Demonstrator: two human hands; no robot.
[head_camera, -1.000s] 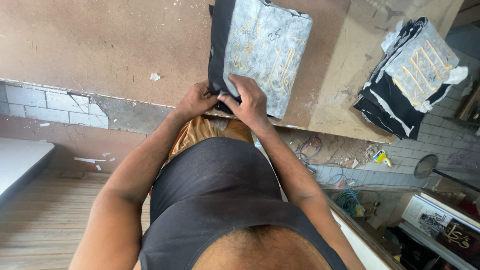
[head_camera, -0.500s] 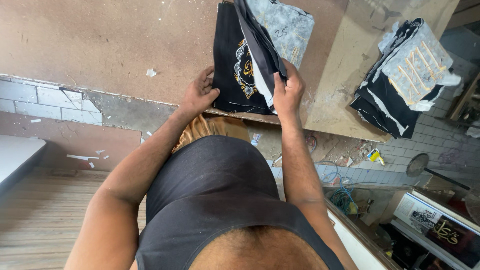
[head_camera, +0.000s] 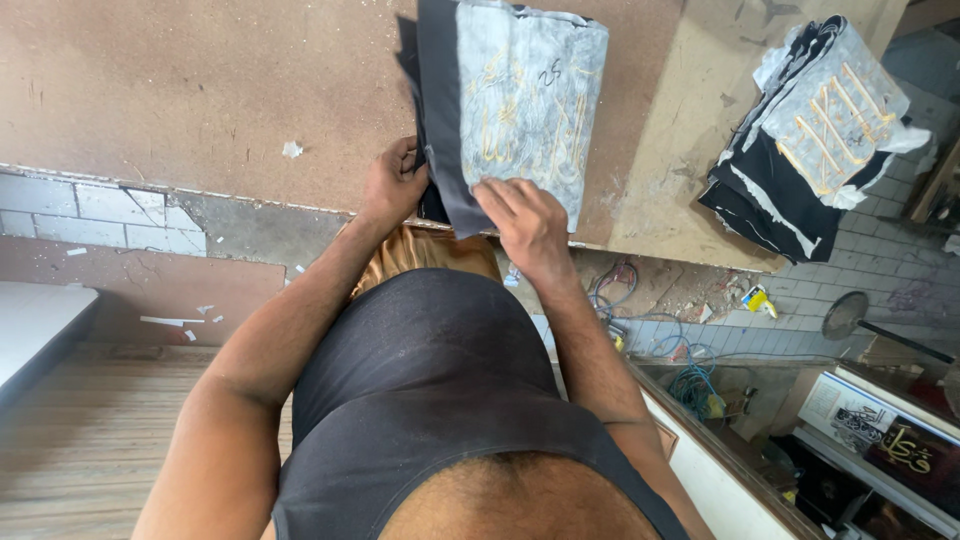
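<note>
Fingers: left hand (head_camera: 393, 187) grips the dark fabric edge (head_camera: 432, 200); right hand (head_camera: 528, 222) lies flat, open, on the grey embroidered piece (head_camera: 530, 95).
Change: lifted piece now laid flat again.
Nearby: second stack (head_camera: 805, 140) well apart.

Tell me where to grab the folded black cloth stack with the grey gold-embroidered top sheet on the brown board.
Probably best taken at the near edge of the folded black cloth stack with grey gold-embroidered top sheet, coming from the person's side. That edge overhangs the brown fibreboard table slightly, where the left hand pinches the black layers and the right hand presses flat on top, so a grip can close around all the layers.
</note>
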